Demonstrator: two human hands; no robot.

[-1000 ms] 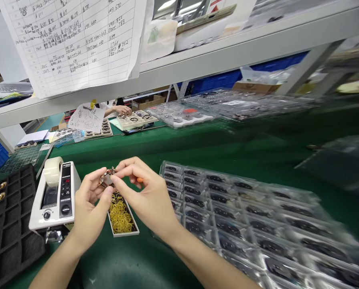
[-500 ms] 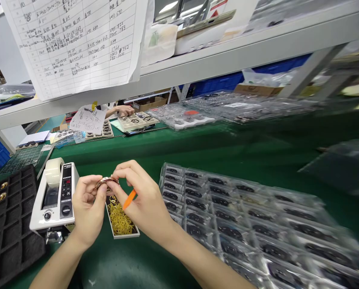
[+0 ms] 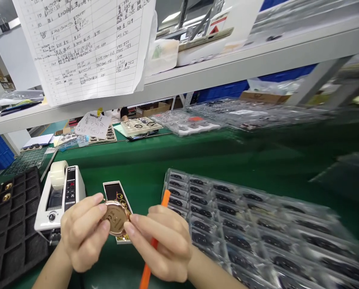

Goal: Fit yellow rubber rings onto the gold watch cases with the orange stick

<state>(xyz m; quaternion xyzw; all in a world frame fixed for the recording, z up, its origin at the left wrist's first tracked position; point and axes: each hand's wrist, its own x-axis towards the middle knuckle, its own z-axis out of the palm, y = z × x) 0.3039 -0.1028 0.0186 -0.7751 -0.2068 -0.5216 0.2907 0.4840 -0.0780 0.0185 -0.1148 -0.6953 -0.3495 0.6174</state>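
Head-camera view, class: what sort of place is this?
Probably a watch-assembly workshop: a round rose-gold metal case held up, clear plastic trays of black parts, and a long green-topped workbench.

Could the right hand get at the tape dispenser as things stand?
Probably not directly: the right hand holds an orange tool, and the left hand, gripping the round rose-gold case, sits between it and the tape dispenser.

Between our left fingers (image 3: 84, 212) and right fingers (image 3: 146, 226) glows a rose-gold watch case (image 3: 116, 217) with a paler tan back. An orange pry stick (image 3: 165, 202) runs behind the right ones. Just above the fingers, a black box (image 3: 111, 190) shows yellow strands, on green matting (image 3: 146, 188).
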